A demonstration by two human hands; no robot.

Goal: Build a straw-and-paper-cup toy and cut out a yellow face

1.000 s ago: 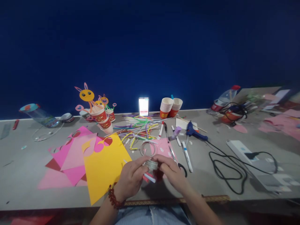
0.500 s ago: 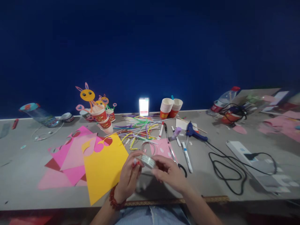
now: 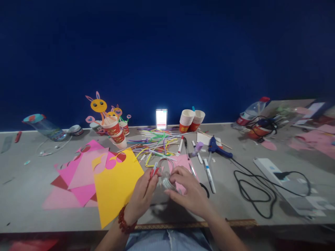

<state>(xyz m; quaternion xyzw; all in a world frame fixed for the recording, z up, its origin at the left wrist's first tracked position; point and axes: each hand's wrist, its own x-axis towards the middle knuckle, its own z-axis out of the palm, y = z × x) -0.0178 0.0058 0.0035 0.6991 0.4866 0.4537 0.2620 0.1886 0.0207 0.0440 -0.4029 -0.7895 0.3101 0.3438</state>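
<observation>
- Left hand: raised just above the grey counter, near its front edge; the grip is closed, with fingertips pinched on a short red-and-white straw piece. A red beaded bracelet circles the wrist.
- Right hand: just beside the left hand; the grip is curled around a small roll of clear tape, which sits between the two hands, above the counter.
- Yellow paper sheet with curved cut-outs: lies flat on the counter, directly left of the left hand, overlapping pink and red paper sheets.
- Loose pile of coloured drinking straws: lies beyond the hands, towards the blue wall.
- Pale pink paper piece: lies beyond the right hand; a thin wire ring lies just beside it.
- White marker pens and a blue hot-glue gun: lie to the right of the hands; a black cable trails from the gun.
- Stacked red-and-white paper cups: stand near the wall, beside a lit phone screen.
- Cup figure with a yellow rabbit face: stands at the rear left.
</observation>
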